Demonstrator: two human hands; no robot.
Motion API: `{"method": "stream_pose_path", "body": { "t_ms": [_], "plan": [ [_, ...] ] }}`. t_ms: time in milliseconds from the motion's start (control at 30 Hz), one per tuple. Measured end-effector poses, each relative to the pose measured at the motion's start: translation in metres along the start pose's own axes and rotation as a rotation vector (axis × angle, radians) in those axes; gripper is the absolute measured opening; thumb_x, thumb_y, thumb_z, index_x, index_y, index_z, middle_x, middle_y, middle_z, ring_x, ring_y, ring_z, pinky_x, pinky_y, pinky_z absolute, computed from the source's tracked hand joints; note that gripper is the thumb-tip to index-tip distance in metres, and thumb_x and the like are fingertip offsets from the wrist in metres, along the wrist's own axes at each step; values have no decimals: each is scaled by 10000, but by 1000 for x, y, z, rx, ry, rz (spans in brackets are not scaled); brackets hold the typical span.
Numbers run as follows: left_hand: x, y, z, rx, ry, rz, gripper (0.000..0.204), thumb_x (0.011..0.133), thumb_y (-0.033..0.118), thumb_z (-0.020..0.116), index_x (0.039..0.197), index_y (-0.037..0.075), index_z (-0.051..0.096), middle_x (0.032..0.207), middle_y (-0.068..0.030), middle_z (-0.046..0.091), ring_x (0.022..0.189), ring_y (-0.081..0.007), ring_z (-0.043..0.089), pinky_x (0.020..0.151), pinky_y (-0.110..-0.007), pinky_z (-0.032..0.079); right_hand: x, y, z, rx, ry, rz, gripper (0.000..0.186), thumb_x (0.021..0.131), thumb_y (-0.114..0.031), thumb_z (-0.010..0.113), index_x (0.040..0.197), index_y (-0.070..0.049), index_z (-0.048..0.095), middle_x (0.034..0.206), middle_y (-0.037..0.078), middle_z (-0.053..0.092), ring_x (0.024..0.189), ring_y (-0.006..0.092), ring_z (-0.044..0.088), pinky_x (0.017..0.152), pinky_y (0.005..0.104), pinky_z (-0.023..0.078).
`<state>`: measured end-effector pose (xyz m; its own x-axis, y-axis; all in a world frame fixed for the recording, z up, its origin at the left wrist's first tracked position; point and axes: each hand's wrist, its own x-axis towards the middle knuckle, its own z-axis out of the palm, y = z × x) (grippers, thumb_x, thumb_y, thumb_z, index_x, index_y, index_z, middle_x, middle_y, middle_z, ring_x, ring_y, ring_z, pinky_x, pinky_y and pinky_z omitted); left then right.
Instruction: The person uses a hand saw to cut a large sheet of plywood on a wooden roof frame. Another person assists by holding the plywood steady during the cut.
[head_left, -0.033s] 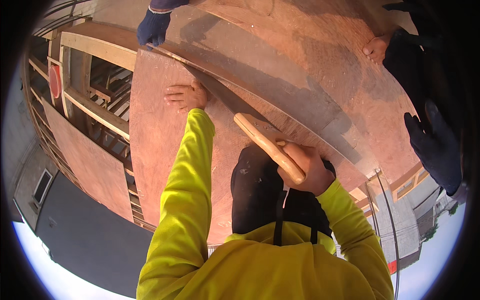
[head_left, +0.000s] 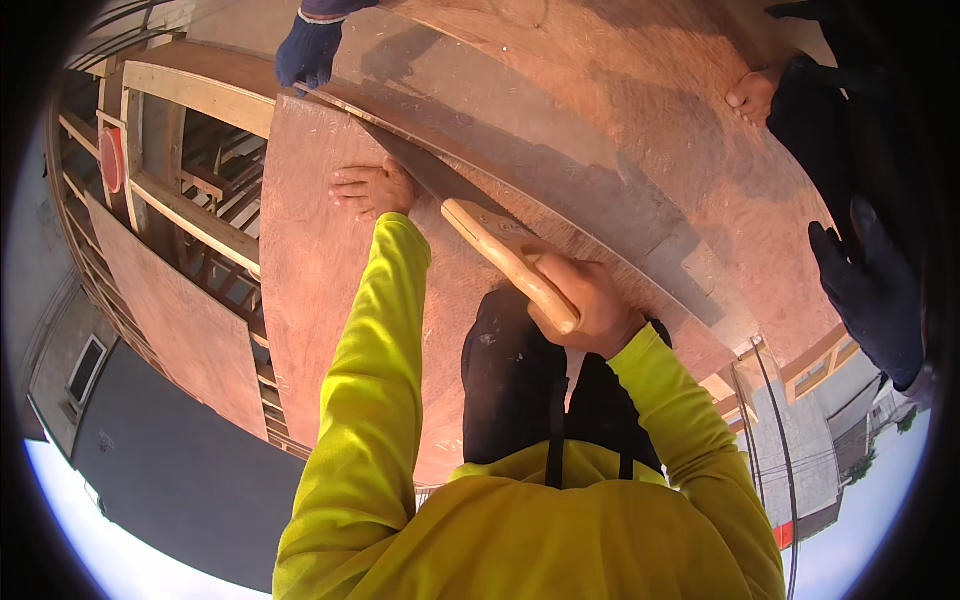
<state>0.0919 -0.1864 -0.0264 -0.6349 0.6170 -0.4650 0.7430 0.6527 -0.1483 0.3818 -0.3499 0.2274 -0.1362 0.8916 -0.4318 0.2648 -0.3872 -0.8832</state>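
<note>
My right hand [head_left: 592,308] is wrapped round the wooden handle of a handsaw [head_left: 497,252]. The blade slants up and to the left, lying along the edge of a reddish plywood sheet [head_left: 310,270]. Palm down, my left hand [head_left: 374,190] presses on that sheet left of the blade, fingers stretched out. Beyond the blade, a long thin plywood strip [head_left: 600,243] runs beside the cut. At the strip's far left end is a co-worker's hand in a dark blue glove [head_left: 306,52]. Where the teeth meet the wood is hidden.
An open timber frame [head_left: 195,225] shows at the left, with a round red object [head_left: 110,160] by it. More plywood [head_left: 680,100] covers the far side. Another person's bare foot [head_left: 755,96] and a dark glove [head_left: 865,290] are at the right. Cables [head_left: 778,430] hang lower right.
My right hand and the saw have moved up and to the left, along the line of the blade. My left hand and the co-worker's gloved hand stay where they were.
</note>
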Motion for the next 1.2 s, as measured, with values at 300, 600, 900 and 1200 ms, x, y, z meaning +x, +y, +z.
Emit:
{"method": "stream_pose_path", "body": {
  "t_ms": [300,600,900,1200],
  "plan": [
    [6,15,-8,-22,74,32,1110,935,663,505,1593,-22,-70,1629,-380,-87,1525,-545,-11,1143,-702,255,-82,-27,-35,-83,43,-151,226,736,10,706,921,0,577,748,166,618,643,385,640,658,429,558],
    [31,0,7,-33,61,20,1124,931,689,490,1593,-10,-90,1633,-368,-102,1525,-540,-43,1158,-700,223,11,1,13,-10,29,-70,268,772,-28,735,1002,-15,599,914,193,689,842,416,699,726,452,594],
    [7,8,2,-58,45,19,1127,936,642,526,1585,-20,-114,1628,-361,-153,1524,-537,-75,1146,-728,198,25,16,15,-59,-51,9,314,773,-51,741,1044,-3,589,922,197,680,837,406,692,695,464,581],
    [7,6,-5,-102,45,66,1156,916,719,484,1588,-9,-113,1626,-360,-163,1521,-524,-132,1149,-736,160,-89,-39,-41,-156,25,-113,203,728,22,663,910,20,573,856,237,669,680,412,680,619,394,573]
  ]
}}
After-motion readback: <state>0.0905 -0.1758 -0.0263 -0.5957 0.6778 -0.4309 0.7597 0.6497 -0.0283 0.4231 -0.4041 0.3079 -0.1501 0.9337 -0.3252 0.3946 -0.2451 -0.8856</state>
